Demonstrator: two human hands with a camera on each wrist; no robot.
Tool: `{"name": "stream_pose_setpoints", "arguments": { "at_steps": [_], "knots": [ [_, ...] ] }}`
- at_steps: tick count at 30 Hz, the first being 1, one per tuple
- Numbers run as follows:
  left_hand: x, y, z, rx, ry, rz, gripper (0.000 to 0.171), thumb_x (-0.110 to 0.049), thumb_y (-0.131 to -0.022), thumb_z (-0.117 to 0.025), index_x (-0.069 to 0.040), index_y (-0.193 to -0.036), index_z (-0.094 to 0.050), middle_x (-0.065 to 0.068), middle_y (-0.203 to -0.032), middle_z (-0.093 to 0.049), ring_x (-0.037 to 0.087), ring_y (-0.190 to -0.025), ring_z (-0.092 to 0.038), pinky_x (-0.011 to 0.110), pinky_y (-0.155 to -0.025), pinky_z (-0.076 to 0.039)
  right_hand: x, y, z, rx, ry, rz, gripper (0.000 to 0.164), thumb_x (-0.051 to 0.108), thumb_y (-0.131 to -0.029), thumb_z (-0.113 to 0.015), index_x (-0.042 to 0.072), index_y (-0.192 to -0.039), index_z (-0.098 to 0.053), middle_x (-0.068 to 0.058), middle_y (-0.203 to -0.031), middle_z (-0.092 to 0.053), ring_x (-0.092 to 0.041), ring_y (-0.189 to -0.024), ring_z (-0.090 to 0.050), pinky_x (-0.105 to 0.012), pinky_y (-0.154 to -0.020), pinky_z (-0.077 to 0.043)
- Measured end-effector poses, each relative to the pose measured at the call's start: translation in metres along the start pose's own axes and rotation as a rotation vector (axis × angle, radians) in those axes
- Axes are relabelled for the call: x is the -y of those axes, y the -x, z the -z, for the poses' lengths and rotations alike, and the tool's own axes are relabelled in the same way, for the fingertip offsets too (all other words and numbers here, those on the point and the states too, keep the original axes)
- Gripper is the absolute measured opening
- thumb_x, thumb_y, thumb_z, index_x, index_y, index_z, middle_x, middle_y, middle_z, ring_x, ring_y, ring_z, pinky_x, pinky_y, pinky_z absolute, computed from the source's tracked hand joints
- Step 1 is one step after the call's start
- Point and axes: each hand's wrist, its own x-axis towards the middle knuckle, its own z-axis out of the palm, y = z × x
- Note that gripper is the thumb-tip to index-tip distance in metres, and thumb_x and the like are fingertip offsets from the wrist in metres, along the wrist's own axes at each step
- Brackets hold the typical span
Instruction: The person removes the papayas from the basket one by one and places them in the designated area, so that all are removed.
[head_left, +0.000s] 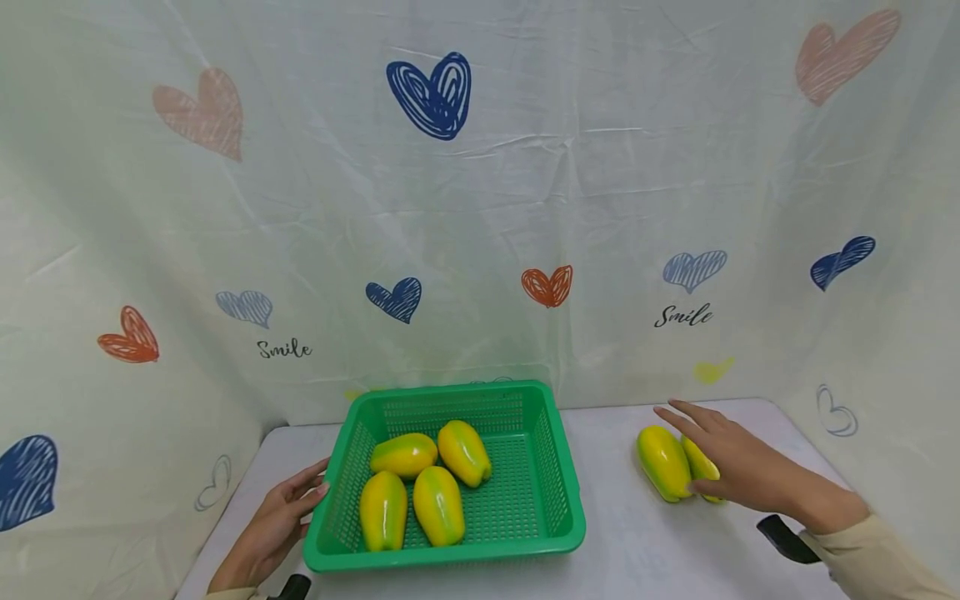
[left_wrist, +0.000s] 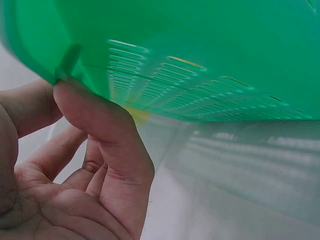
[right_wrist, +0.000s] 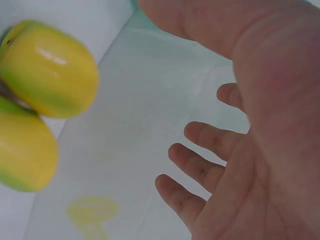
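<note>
A green plastic basket (head_left: 517,546) stands on the table, holding several glossy yellow-green oblong fruits (head_left: 438,506) that look like mangoes, grouped toward its left side. My left hand (head_left: 273,521) grips the basket's left rim; in the left wrist view, the thumb (left_wrist: 102,117) presses against the rim from below. On the right of the table, two more such fruits (head_left: 663,463) lie side by side. Over them hovers my right hand (head_left: 738,458), fingers spread and holding nothing, partly hiding the right one. Both fruits (right_wrist: 52,70) appear beside the open palm in the right wrist view.
A white-covered table (head_left: 622,542) carries everything. Behind it and at both sides hangs a pale curtain (head_left: 480,200) printed with hearts and "Smile". The basket's back rim is close to the curtain. Dark wrist straps (head_left: 787,540) show at both sleeves.
</note>
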Motion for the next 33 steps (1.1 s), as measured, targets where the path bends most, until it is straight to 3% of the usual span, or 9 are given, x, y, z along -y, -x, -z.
{"name": "stream_pose_setpoints", "arguments": {
  "at_steps": [12,22,33],
  "knots": [
    [0.001,0.0,0.0,-0.013,0.002,0.006,0.06,-0.014,-0.113,-0.052,0.003,-0.165,-0.027,0.011,-0.13,-0.06,0.015,-0.095,-0.07,0.034,-0.082,-0.064,0.043,-0.02,0.011,0.04,-0.003,0.144,0.102,0.021,-0.08,-0.095,0.017,-0.164,-0.037,-0.019,-0.164,-0.039,-0.045,-0.142,-0.047,-0.068,-0.108,-0.047],
    [0.001,0.001,-0.001,-0.012,-0.003,0.006,0.06,-0.014,-0.113,-0.052,0.004,-0.165,-0.027,0.011,-0.129,-0.059,0.015,-0.095,-0.07,0.034,-0.082,-0.064,0.072,-0.041,0.011,0.042,0.049,0.298,0.102,0.023,-0.082,-0.094,0.014,-0.165,-0.034,-0.015,-0.164,-0.041,-0.04,-0.142,-0.049,-0.061,-0.108,-0.051],
    [0.0,0.0,0.0,0.0,0.002,0.009,0.06,-0.014,-0.113,-0.052,0.003,-0.165,-0.026,0.01,-0.129,-0.06,0.015,-0.096,-0.069,0.034,-0.082,-0.064,0.102,-0.07,0.008,0.091,0.067,0.372,0.095,0.023,-0.086,-0.091,0.012,-0.163,-0.036,-0.018,-0.164,-0.041,-0.038,-0.143,-0.048,-0.058,-0.113,-0.048]
  ]
}}
